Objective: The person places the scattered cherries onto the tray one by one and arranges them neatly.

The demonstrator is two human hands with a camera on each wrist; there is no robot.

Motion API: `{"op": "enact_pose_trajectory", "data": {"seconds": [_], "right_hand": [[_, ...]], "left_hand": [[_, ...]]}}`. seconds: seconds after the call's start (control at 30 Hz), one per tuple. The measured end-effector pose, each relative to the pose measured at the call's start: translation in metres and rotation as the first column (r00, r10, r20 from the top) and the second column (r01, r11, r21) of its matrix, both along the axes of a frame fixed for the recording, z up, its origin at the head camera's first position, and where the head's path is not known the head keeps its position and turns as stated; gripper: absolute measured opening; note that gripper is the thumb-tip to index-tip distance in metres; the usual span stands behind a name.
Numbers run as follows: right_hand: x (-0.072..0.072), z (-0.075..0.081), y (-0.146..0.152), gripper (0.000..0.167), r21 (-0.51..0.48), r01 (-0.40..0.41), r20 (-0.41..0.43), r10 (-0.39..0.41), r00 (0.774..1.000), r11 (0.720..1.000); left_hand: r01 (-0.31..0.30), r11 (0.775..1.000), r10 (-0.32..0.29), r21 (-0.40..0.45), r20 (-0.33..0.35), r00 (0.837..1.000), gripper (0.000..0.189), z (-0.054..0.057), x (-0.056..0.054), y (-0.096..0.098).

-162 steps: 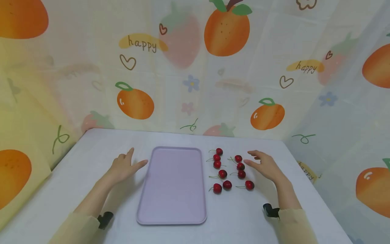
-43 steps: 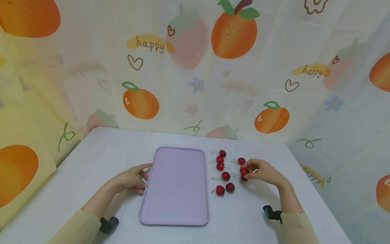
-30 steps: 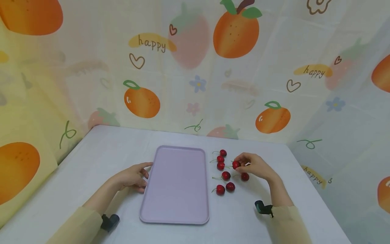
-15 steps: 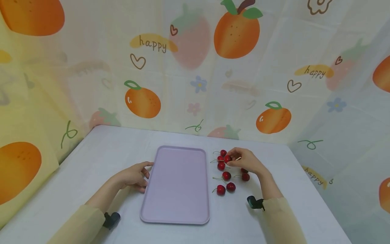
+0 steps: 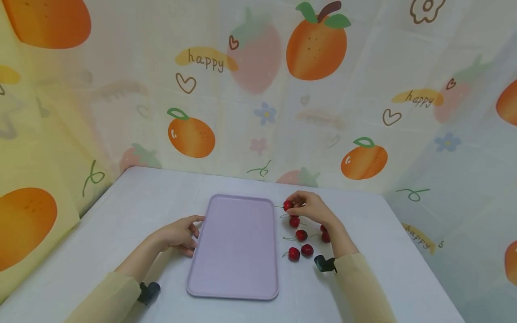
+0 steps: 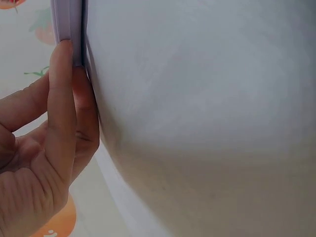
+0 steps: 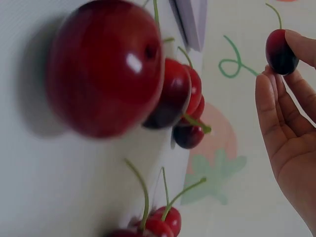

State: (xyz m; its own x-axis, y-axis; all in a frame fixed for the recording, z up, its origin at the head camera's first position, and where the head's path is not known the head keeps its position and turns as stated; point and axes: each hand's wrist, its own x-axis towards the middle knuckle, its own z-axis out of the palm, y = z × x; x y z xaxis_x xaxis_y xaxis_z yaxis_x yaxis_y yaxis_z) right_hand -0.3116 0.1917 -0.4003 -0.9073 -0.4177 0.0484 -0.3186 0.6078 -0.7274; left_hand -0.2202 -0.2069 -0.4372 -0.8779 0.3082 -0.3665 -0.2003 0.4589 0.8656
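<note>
My right hand (image 5: 310,209) pinches a dark red cherry (image 5: 287,205) between thumb and fingertips, its green stem pointing left toward the tray. In the right wrist view this cherry (image 7: 281,52) is up clear of the table, stem upward. A flat lilac tray (image 5: 234,246) with a low rim lies in the middle of the table. At its left edge, my left hand (image 5: 177,235) touches the rim with its fingertips. The left wrist view shows an outstretched finger (image 6: 61,103) against the tray's side (image 6: 69,22). Nothing lies on the tray.
Several cherries (image 5: 301,235) with stems lie loosely right of the tray. More cherries (image 5: 325,236) are farther right, partly hidden by the right forearm. The white table (image 5: 161,193) ends at a fruit-printed cloth (image 5: 242,112) behind and at both sides.
My left hand has gone from above the table to the tray's left rim. The right hand has picked up a cherry and carried it left and back, toward the tray's far right corner.
</note>
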Motion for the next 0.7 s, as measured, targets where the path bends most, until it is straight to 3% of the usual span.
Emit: {"op": "enact_pose_trajectory", "data": {"seconds": [0.7], "right_hand": [[-0.019,-0.002,-0.055,0.028,-0.028,-0.036,-0.027,0.035,0.999,0.999]], "left_hand": [[0.008,1.0,-0.008,-0.003,-0.002,1.0,0.089,-0.001,-0.001,0.0]]}}
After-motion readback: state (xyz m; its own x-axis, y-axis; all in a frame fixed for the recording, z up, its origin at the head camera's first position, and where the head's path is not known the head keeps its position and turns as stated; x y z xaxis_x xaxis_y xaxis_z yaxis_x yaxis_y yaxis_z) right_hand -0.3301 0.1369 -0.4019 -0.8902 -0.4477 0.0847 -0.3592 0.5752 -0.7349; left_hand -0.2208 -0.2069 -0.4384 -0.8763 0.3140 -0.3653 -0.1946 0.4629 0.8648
